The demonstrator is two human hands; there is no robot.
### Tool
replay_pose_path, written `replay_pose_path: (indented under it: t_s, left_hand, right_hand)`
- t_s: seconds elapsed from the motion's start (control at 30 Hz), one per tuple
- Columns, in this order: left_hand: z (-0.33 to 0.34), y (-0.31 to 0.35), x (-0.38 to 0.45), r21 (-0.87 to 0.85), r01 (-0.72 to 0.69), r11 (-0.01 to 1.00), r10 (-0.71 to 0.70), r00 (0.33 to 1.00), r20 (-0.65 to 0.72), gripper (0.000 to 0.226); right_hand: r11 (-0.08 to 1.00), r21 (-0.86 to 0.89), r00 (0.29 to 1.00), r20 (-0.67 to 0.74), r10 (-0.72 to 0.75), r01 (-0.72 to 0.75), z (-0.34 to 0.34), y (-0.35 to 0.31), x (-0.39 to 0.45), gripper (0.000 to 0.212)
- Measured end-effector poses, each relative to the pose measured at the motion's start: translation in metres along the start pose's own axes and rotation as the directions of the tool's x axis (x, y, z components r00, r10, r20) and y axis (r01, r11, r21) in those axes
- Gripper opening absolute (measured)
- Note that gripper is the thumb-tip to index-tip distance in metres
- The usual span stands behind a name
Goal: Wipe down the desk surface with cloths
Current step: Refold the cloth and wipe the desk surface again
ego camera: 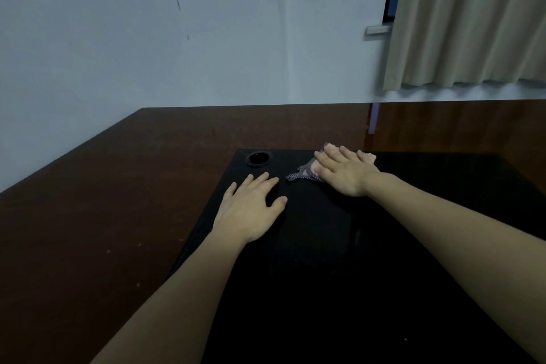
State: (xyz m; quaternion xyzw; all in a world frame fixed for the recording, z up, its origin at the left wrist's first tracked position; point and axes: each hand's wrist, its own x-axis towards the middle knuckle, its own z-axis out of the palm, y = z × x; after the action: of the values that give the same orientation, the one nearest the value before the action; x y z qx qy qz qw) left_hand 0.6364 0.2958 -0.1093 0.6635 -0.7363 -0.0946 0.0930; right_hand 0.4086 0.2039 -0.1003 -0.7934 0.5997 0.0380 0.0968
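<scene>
A black glossy desk surface (325,245) lies in front of me, set against brown wood panels. My right hand (344,170) presses flat, fingers straight, on a grey patterned cloth (301,174) near the desk's far edge. Only a corner of the cloth shows at the left of the hand, plus a bit beyond the fingertips. My left hand (254,210) rests flat on the black surface, fingers spread, holding nothing, a little left and nearer than the cloth.
A round black cable hole (258,158) sits at the far left corner of the desk. A brown wood panel (103,216) runs along the left and back. A white wall and a beige curtain (466,18) stand behind.
</scene>
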Motion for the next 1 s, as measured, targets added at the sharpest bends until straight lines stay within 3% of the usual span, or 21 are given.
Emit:
replay_pose_path:
  t_s: [0.1,0.37,0.53,0.8,1.0]
  left_hand:
    - [0.000,0.000,0.000,-0.011,-0.001,1.000,0.001,1.000,-0.002,0.061]
    - [-0.002,0.000,0.000,-0.003,-0.018,1.000,0.018,0.999,0.041,0.081]
    - [-0.001,0.000,-0.001,-0.016,-0.016,1.000,0.017,1.000,0.019,0.081]
    - [0.000,-0.002,0.002,-0.010,-0.005,1.000,0.005,1.000,0.018,0.072]
    - [0.002,-0.002,0.000,-0.019,-0.002,1.000,0.002,1.000,0.004,0.068]
  right_hand:
    - [1.000,-0.002,1.000,0.002,0.021,-0.021,0.001,-0.004,0.001,0.063]
    - [0.984,-0.040,0.985,0.027,-0.172,0.173,0.018,-0.013,-0.086,0.061]
    - [0.981,-0.025,0.981,0.028,-0.193,0.194,0.018,-0.009,-0.104,0.061]
    - [0.999,-0.006,0.999,0.006,-0.038,0.038,0.005,-0.002,-0.024,0.062]
    - [0.992,0.028,0.992,0.019,0.126,-0.126,0.004,-0.016,-0.019,0.063]
